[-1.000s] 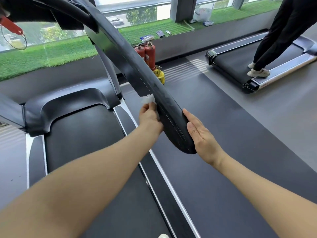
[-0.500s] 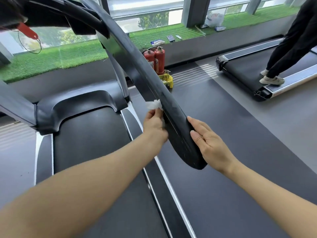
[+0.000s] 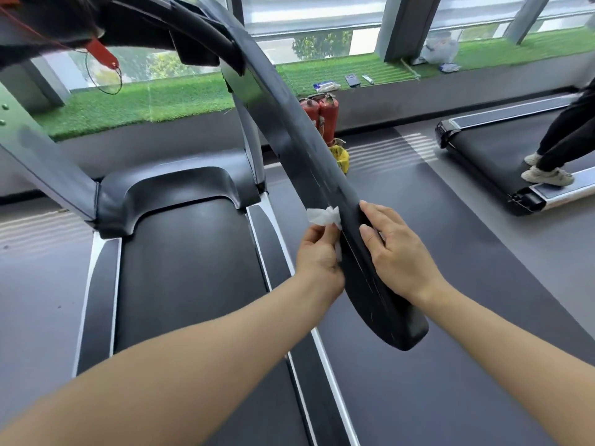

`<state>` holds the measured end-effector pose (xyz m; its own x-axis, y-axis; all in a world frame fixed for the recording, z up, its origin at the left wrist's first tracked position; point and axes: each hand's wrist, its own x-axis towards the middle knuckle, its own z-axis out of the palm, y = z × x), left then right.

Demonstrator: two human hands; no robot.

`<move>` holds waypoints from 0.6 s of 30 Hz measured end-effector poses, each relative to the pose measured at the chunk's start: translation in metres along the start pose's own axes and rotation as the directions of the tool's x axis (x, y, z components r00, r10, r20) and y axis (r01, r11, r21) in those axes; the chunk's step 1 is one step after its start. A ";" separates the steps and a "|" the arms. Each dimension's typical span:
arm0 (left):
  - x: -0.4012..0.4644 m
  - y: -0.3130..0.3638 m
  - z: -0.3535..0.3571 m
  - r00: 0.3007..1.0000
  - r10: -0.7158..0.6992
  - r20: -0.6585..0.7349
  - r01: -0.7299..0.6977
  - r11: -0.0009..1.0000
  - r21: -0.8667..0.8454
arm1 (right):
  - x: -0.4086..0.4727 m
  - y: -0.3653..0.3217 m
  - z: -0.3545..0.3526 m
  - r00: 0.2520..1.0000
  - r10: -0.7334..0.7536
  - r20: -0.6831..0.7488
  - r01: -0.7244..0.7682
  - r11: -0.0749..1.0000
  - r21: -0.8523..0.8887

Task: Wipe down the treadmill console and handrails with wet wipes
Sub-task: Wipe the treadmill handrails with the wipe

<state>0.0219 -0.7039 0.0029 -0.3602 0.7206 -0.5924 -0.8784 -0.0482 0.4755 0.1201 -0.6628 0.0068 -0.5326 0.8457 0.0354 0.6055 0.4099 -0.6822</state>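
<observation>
A crumpled white wet wipe (image 3: 323, 216) is pinched in the grip of the left hand (image 3: 317, 252) and pressed against the inner side of the long, curved black plastic handrail (image 3: 325, 175) of the treadmill, a little above its rounded free end. The right hand (image 3: 397, 252) is laid over the outer side of the same rail, thumb on top; its fingers are hidden behind the rail, so how far they curl round it cannot be told.

The step in hand is judged to be the wiping of the lower stretch of this rail. It is best done with the rail steadied by the right hand while the wipe is drawn along the length in overlapping strokes, so that no strip is missed. Because the wipe is bunched, only a small patch is in contact; it would be better opened out and wrapped partly round the rail. The underside and the rounded end should be covered too. Pale streaks are visible on the top face, which suggests firmer, slower passes are needed there.
</observation>
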 end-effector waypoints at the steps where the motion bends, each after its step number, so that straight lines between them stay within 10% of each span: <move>1: 0.007 0.003 0.002 1.000 0.016 -0.001 -0.016 1.000 -0.006 | 0.004 -0.001 0.001 1.000 -0.005 -0.006 0.005 1.000 -0.005; 18: 0.124 0.059 0.003 0.992 -0.043 -0.116 0.046 0.999 0.029 | 0.099 -0.038 0.021 0.996 0.010 -0.088 -0.018 0.995 -0.093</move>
<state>-0.0742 -0.6155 -0.0406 -0.3563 0.6368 -0.6837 -0.8847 0.0054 0.4661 0.0316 -0.6015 0.0205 -0.4724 0.8766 0.0923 0.6676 0.4242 -0.6119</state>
